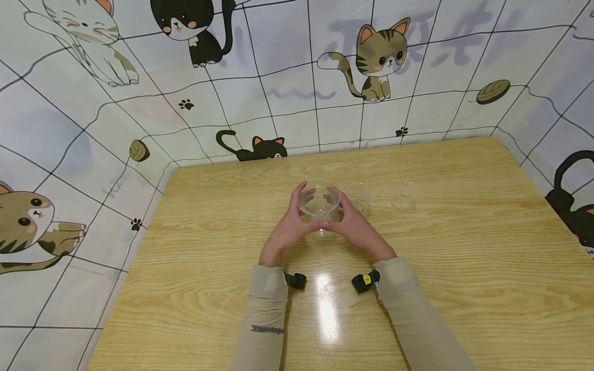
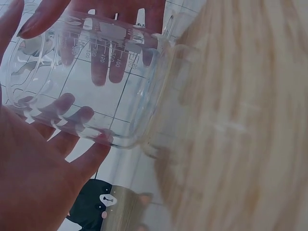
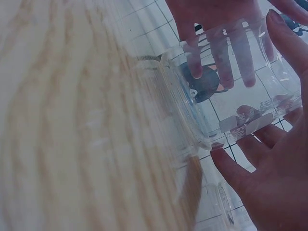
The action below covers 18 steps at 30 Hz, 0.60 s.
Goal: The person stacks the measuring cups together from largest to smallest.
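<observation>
A clear glass beaker (image 1: 319, 210) with a spout stands upright between my two hands, over the middle of the table. White volume marks show on its wall in the left wrist view. My left hand (image 1: 293, 222) grips its left side, fingers curved round the glass. From the right, my right hand (image 1: 356, 225) holds it the same way, and the thumbs meet at the near side. The beaker's base (image 2: 156, 101) is close to the tabletop; whether it touches cannot be made out.
Just right of my right hand is a clear glass vessel (image 1: 361, 191), partly covered by the hand. Another small transparent vessel (image 1: 405, 197) stands farther right on the wooden table (image 1: 209, 288). Walls with cat drawings (image 1: 287, 98) border the table behind and at both sides.
</observation>
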Tool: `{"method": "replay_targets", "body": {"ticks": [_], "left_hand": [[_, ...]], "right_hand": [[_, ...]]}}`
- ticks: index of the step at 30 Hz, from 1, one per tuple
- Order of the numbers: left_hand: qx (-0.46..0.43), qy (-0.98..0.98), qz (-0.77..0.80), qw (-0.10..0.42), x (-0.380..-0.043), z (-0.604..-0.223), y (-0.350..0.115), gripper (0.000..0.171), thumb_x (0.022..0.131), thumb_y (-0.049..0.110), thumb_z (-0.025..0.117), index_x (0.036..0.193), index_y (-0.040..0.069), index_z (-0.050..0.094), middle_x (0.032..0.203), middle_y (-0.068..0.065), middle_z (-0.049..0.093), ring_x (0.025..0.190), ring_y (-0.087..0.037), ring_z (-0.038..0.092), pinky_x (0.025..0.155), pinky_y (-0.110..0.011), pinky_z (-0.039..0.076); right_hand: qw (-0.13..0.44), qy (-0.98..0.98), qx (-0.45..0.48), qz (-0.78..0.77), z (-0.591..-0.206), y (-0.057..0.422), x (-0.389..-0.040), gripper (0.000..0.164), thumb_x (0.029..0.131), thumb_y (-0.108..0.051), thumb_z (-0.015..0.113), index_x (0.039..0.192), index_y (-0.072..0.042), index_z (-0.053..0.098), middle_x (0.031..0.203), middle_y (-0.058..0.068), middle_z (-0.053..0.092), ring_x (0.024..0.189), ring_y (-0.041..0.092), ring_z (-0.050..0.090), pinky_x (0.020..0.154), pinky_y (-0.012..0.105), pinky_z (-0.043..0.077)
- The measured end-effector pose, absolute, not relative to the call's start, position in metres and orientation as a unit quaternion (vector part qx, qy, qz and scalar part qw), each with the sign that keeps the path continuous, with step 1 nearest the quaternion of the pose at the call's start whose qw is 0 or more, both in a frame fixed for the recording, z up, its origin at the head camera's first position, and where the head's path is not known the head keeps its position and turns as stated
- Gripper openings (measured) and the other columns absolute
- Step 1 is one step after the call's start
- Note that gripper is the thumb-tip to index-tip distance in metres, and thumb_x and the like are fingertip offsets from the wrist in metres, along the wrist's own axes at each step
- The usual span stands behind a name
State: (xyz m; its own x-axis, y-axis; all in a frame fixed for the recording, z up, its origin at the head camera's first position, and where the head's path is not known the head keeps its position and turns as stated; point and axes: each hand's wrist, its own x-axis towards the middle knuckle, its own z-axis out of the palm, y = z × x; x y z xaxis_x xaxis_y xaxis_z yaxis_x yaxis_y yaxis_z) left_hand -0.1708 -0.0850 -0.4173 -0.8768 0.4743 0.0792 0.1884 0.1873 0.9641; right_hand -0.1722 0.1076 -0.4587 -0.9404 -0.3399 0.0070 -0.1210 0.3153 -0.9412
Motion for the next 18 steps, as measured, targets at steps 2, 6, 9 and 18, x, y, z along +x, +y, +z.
{"method": "replay_targets", "body": {"ticks": [2, 6, 9, 18], "left_hand": [[0.214, 0.762, 0.6, 0.119, -0.1709, -0.4179, -0.0847, 0.099, 0.078, 0.015, 0.074, 0.147, 0.014, 0.003, 0.149, -0.012, 0.024, 0.138, -0.029, 0.021, 0.106, -0.052, 0.023], [0.209, 0.76, 0.604, 0.117, -0.1711, -0.4185, -0.0842, 0.098, 0.078, 0.015, 0.074, 0.147, 0.013, 0.004, 0.149, -0.011, 0.025, 0.138, -0.031, 0.021, 0.105, -0.052, 0.025], [0.206, 0.757, 0.608, 0.117, -0.1709, -0.4191, -0.0837, 0.096, 0.078, 0.014, 0.073, 0.147, 0.014, 0.006, 0.149, -0.01, 0.026, 0.138, -0.031, 0.021, 0.105, -0.052, 0.025], [0.198, 0.752, 0.618, 0.114, -0.1702, -0.4212, -0.083, 0.093, 0.077, 0.011, 0.073, 0.145, 0.016, 0.01, 0.148, -0.01, 0.027, 0.137, -0.031, 0.022, 0.105, -0.05, 0.025]], "right_hand": [[0.101, 0.806, -0.14, -0.566, -0.4587, 0.1079, -0.1722, 0.091, 0.074, -0.05, 0.07, 0.142, -0.046, 0.009, 0.147, -0.001, 0.032, 0.132, 0.034, 0.033, 0.102, 0.052, 0.032], [0.109, 0.809, -0.13, -0.562, -0.459, 0.1088, -0.1722, 0.092, 0.074, -0.053, 0.069, 0.142, -0.046, 0.008, 0.148, -0.002, 0.03, 0.133, 0.037, 0.029, 0.102, 0.054, 0.031], [0.111, 0.811, -0.126, -0.561, -0.459, 0.109, -0.1719, 0.092, 0.073, -0.054, 0.069, 0.142, -0.047, 0.008, 0.148, -0.002, 0.03, 0.133, 0.038, 0.029, 0.102, 0.055, 0.03], [0.109, 0.808, -0.138, -0.562, -0.4574, 0.1089, -0.1717, 0.09, 0.075, -0.05, 0.07, 0.14, -0.051, 0.007, 0.148, -0.005, 0.03, 0.135, 0.033, 0.028, 0.104, 0.054, 0.027]]}}
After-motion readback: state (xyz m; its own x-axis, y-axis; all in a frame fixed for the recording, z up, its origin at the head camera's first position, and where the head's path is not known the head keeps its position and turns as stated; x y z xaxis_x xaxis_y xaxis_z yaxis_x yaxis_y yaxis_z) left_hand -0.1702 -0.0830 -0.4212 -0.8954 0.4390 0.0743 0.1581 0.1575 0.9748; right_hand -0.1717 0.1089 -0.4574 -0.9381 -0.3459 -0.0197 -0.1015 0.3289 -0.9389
